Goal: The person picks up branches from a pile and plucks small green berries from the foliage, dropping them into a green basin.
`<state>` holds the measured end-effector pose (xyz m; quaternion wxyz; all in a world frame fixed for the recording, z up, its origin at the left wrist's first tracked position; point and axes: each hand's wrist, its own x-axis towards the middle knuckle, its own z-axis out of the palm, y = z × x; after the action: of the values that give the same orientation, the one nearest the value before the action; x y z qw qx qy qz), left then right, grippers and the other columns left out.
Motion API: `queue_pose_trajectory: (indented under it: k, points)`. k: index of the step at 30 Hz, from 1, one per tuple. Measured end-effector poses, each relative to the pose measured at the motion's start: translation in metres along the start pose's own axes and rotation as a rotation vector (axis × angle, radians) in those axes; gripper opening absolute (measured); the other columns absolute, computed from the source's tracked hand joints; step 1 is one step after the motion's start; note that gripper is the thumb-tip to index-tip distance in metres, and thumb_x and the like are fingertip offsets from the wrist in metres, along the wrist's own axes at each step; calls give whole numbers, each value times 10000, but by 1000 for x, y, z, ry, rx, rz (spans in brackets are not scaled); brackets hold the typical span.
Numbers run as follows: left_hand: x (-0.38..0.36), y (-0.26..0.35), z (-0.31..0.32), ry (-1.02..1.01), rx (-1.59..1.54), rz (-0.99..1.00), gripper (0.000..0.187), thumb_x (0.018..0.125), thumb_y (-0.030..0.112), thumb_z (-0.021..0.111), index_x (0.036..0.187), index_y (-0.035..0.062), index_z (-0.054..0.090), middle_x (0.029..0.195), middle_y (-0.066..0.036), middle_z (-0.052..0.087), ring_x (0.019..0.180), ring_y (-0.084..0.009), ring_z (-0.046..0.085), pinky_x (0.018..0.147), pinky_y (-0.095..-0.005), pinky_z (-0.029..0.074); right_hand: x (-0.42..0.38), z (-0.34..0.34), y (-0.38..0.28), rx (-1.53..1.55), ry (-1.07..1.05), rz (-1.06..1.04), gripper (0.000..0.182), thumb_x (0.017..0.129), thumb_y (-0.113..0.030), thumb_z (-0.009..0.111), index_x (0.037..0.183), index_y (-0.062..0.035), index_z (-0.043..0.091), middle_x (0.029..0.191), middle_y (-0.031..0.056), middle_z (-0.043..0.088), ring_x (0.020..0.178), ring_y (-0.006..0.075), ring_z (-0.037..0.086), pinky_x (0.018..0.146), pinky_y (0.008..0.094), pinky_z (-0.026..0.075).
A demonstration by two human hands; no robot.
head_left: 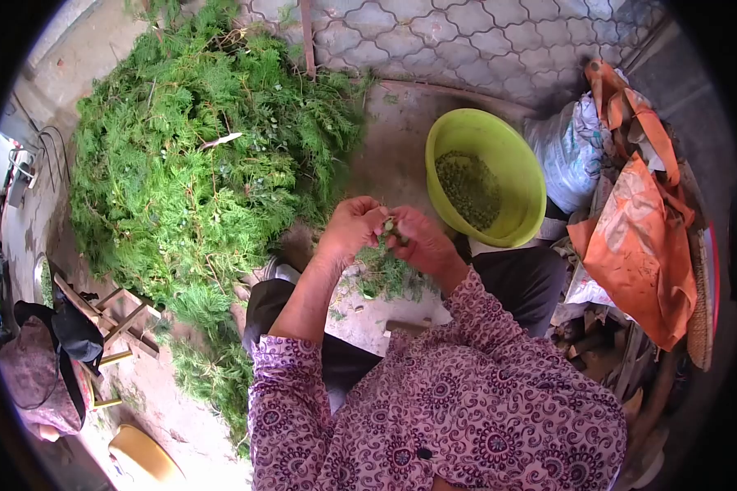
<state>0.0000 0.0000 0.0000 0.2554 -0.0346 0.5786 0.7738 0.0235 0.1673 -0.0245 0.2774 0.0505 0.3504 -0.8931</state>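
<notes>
My left hand (354, 229) and my right hand (424, 245) meet in front of my chest, fingers pinched around a small green sprig (391, 232) with roundish buds or cones. Both hands touch the sprig. Beyond my right hand stands a yellow-green basin (528, 200), partly filled with small green pieces (468, 186). A large heap of green conifer branches (188, 164) lies to the left of my hands. Loose green clippings (389, 277) are on the ground below them, between my knees.
Orange cloth or sacking (643, 254) and a white-blue sack (567, 155) are at the right. A wooden frame (127, 319), a dark hat-like item (37, 368) and a yellow container (143, 454) are at the lower left. Wire mesh (450, 41) runs along the back.
</notes>
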Motion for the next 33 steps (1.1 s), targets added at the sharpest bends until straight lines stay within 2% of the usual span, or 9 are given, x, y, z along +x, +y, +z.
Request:
queue_pose_trajectory:
  k: [9,11,14,19,21,24,28,31,33]
  points:
    - [-1,-5,2,-14,56,-22,167,821,141,536,691,38,515,585,2,486,496,-78,444,448,-220,377,-11,-1,-27,-769,225,-144,123,798,-89,584,903,-42,538,664,13,520,550,52,484,483,181,379]
    - [0,-3,-5,-107,198,41,130,782,150,583,748,25,573,616,-27,546,536,-102,499,495,-252,421,-7,-32,-42,-1161,438,-463,134,767,-93,597,871,-18,556,675,14,543,543,61,491,486,203,403]
    - [-16,3,1,-572,712,65,213,732,145,647,911,30,638,738,-57,628,596,-125,569,554,-249,454,-9,-74,-84,-1229,746,-589,234,710,-117,625,912,-10,572,760,85,584,638,160,548,583,270,447]
    - [-18,-14,13,-679,990,41,252,690,204,679,899,65,665,762,-93,651,652,-183,612,632,-296,478,-10,-167,-117,-2057,1035,-864,321,735,-244,606,971,-29,574,884,148,600,815,294,580,728,395,454]
    - [-11,-12,11,-439,1055,104,181,684,187,669,805,52,668,673,-104,630,625,-172,606,607,-302,472,-19,-177,-109,-1982,989,-344,371,726,-317,586,978,-45,589,963,189,581,930,348,532,808,432,415]
    - [-10,1,9,-290,1012,81,152,655,191,628,714,54,657,670,-159,602,645,-290,596,626,-374,472,-14,-182,-72,-1836,688,-256,383,703,-308,592,973,-37,589,947,192,580,902,343,542,791,415,427]
    - [-5,-10,18,-283,983,221,168,677,201,660,707,39,625,612,-120,593,555,-199,586,528,-333,444,7,-163,-20,-2123,423,73,416,691,-290,602,1010,-23,587,971,233,570,917,377,539,803,436,428]
    - [0,-23,20,-183,1080,384,125,689,168,623,681,44,620,619,-118,589,568,-220,596,515,-336,439,32,-190,23,-2179,308,-8,475,687,-272,616,1079,-11,552,1020,244,548,1014,378,489,854,445,397]
    - [2,-33,25,4,1602,339,70,688,130,587,662,78,626,646,-96,596,610,-218,613,523,-350,430,36,-188,41,-2073,278,43,514,687,-269,621,1115,-2,523,1046,245,535,1043,380,467,876,445,384]
